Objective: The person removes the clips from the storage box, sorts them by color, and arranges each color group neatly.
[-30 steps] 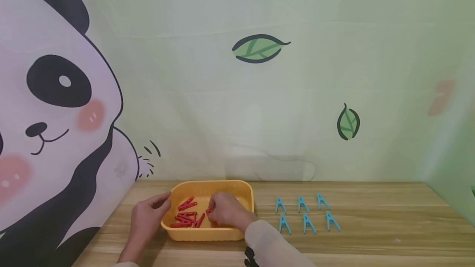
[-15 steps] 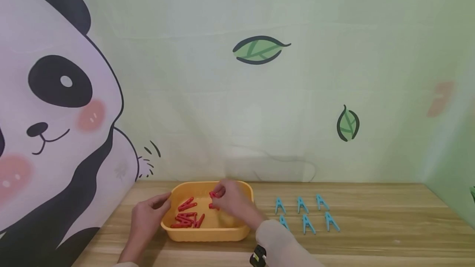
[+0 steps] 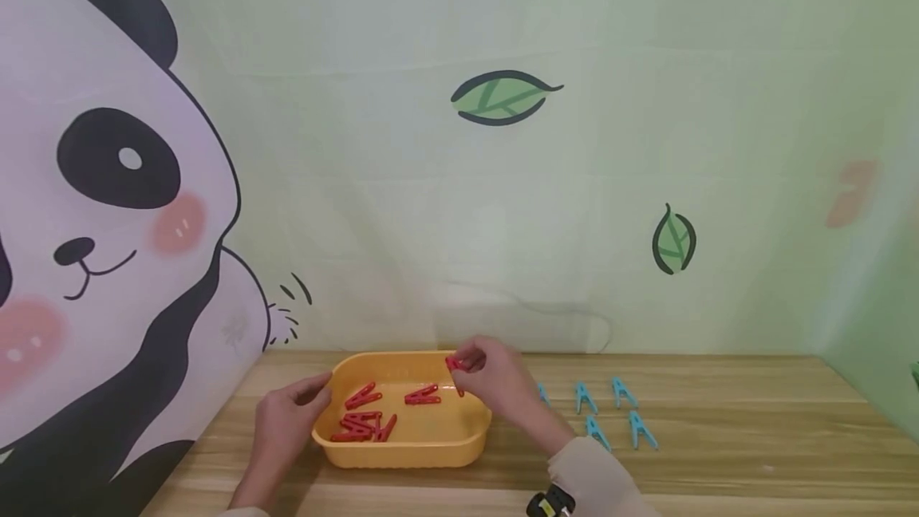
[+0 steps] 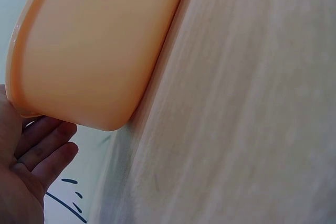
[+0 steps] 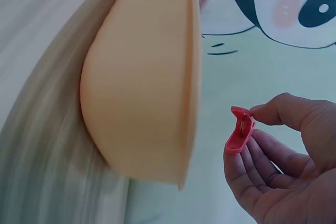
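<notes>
A yellow plastic basin (image 3: 402,455) stands on the wooden table with several red clothespins (image 3: 362,421) inside, most of them bunched at its left end. At the basin's left end, my left hand (image 3: 287,413) holds the rim between thumb and index finger; the other fingers (image 4: 50,153) extend loosely below the rim in the left wrist view. My right hand (image 3: 495,377) pinches one red clothespin (image 5: 240,129) between thumb and fingers, over the basin's back right corner. A single red clothespin (image 3: 422,395) lies apart on the basin floor.
Right of the basin, several blue clothespins (image 3: 585,397) lie in two rows on the wooden table (image 3: 747,437), partly hidden by my right forearm. A backdrop (image 3: 359,182) with a printed panda and leaves rises behind the table.
My right hand has risen from inside the basin and moved right and back with a red clothespin. Its forearm now covers some blue clothespins. My left hand has stayed put.
</notes>
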The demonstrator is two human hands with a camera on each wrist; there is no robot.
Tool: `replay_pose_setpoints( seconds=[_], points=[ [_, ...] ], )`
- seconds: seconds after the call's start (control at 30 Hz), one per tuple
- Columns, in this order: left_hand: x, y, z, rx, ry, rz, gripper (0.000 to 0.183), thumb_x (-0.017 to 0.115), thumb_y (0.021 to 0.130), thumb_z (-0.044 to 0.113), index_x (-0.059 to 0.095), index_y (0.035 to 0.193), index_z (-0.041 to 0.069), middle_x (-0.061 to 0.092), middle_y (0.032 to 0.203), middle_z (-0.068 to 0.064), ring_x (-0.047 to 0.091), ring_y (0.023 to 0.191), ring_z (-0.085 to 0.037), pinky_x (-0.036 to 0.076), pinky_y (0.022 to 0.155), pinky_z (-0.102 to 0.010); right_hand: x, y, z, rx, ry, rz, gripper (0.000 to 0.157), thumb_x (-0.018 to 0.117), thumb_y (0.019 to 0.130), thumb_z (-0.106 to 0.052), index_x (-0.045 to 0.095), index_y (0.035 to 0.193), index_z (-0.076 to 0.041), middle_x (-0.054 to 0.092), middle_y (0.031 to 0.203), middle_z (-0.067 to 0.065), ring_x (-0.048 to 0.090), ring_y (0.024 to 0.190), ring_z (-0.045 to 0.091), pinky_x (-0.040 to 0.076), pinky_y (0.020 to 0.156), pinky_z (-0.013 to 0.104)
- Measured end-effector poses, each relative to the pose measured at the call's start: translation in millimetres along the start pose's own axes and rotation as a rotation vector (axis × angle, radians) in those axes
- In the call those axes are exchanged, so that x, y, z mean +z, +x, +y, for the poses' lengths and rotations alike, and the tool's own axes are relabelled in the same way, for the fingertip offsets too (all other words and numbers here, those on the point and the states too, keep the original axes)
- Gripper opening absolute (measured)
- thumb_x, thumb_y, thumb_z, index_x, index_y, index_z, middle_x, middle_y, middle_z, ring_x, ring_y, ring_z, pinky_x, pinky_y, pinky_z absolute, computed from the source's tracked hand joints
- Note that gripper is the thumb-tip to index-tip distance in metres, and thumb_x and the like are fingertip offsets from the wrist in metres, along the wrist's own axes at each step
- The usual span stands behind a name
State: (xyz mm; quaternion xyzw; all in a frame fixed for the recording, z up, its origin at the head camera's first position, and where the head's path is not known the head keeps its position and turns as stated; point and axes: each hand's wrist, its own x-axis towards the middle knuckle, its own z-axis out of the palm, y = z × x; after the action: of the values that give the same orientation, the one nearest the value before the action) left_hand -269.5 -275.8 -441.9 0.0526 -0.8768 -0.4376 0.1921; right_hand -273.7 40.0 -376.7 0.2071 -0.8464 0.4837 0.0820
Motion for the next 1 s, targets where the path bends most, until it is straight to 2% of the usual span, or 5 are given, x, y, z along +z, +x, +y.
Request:
replay_pose_setpoints(
  seconds=[0.17, 0.4, 0.6, 0.83, 1.0],
  points=[
    [0.9, 0.9, -0.3, 0.002, 0.000, 0.000, 0.031, 0.074, 0.100, 0.012, 0.074, 0.128, -0.001, 0.072, 0.127, -0.021, 0.066, 0.124, -0.042, 0.056, 0.101, -0.051, -19.6, -10, 4, 0.043, 0.001, 0.033, 0.013, 0.081, 0.090, -0.005, 0.073, 0.101, -0.004, 0.070, 0.091, 0.001, 0.066, 0.084, 0.016, 0.062, 0.075, 0.031],
    [0.0, 0.2, -1.3, -0.002, 0.002, 0.007, 0.031, 0.074, 0.099, 0.011, 0.074, 0.128, -0.001, 0.072, 0.127, -0.021, 0.066, 0.124, -0.042, 0.056, 0.103, -0.051, -38.6, -29, 15, 0.102, 0.009, 0.054, 0.013, 0.081, 0.089, -0.001, 0.075, 0.099, -0.005, 0.070, 0.087, 0.000, 0.065, 0.079, 0.015, 0.060, 0.067, 0.027],
    [0.3, 0.4, -0.7, -0.006, -0.002, -0.012, 0.032, 0.072, 0.101, 0.012, 0.073, 0.130, -0.001, 0.071, 0.129, -0.022, 0.065, 0.126, -0.043, 0.056, 0.102, -0.050, -53.7, -47, 28, 0.156, -0.029, 0.058, 0.015, 0.082, 0.088, -0.003, 0.074, 0.100, -0.005, 0.071, 0.088, -0.001, 0.065, 0.079, 0.015, 0.062, 0.069, 0.028],
    [0.4, -0.4, -0.7, -0.012, -0.006, -0.012, 0.032, 0.072, 0.101, 0.011, 0.072, 0.130, -0.001, 0.071, 0.130, -0.021, 0.065, 0.126, -0.042, 0.056, 0.102, -0.049, -70.8, -62, 44, 0.155, -0.062, 0.064, 0.015, 0.084, 0.087, -0.003, 0.074, 0.098, -0.004, 0.070, 0.085, -0.002, 0.065, 0.077, 0.014, 0.058, 0.067, 0.024],
    [-0.1, -0.4, 0.1, -0.006, -0.007, -0.010, 0.032, 0.073, 0.100, 0.011, 0.072, 0.130, -0.002, 0.070, 0.130, -0.022, 0.065, 0.126, -0.044, 0.055, 0.102, -0.051, -81.8, -74, 53, 0.118, -0.083, 0.015, 0.015, 0.084, 0.087, -0.003, 0.073, 0.097, -0.003, 0.069, 0.084, -0.002, 0.064, 0.077, 0.014, 0.056, 0.066, 0.024]
  ],
)
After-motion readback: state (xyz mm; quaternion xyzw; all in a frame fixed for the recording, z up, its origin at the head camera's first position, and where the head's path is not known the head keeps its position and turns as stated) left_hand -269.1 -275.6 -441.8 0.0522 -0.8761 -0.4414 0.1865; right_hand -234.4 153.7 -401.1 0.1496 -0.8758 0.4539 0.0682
